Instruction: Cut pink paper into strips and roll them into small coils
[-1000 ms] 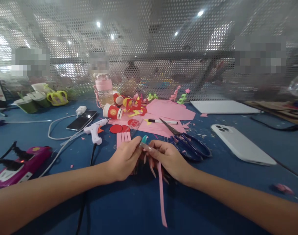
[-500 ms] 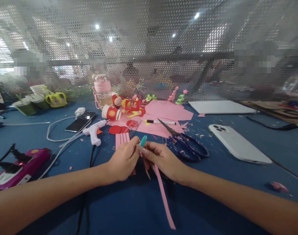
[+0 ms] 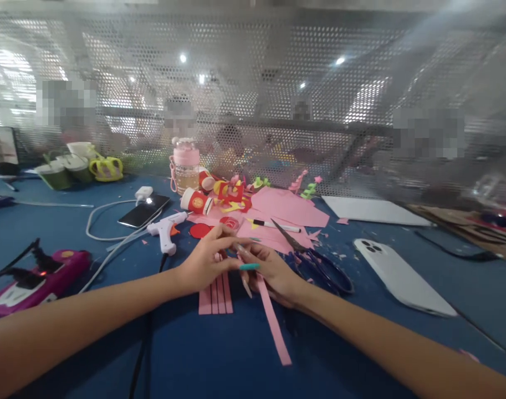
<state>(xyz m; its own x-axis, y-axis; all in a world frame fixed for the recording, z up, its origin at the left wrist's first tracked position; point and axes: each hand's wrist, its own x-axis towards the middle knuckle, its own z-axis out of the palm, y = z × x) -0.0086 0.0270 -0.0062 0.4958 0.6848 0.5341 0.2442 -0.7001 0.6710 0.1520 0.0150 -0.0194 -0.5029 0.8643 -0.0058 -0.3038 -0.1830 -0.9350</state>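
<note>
In the head view my right hand (image 3: 277, 274) is closed around the upper end of a pink paper strip (image 3: 275, 324), whose free tail hangs down toward the table's front. My left hand (image 3: 205, 263) meets it, thumb and fingers pinched at that same end; the fingers partly hide the paper there. Long teal and pale nails show at the fingertips. Under my left hand lies a pink paper piece with dark parallel lines (image 3: 215, 299). Blue-handled scissors (image 3: 323, 269) rest just right of my right hand. A red paper disc (image 3: 200, 230) lies beyond the left hand.
A white glue gun (image 3: 166, 230), a black phone (image 3: 144, 210) and a purple power strip (image 3: 65, 269) with cords lie left. Behind are a paper cup (image 3: 197, 201), a pink-lidded bottle (image 3: 186, 166), a marker (image 3: 275, 225) and pink sheets (image 3: 288, 205). A white phone (image 3: 402, 277) lies right.
The view has tilted up a little. My left fingers have spread over the right fingertips, and the left thumb now points right. The strip's tail has risen slightly.
</note>
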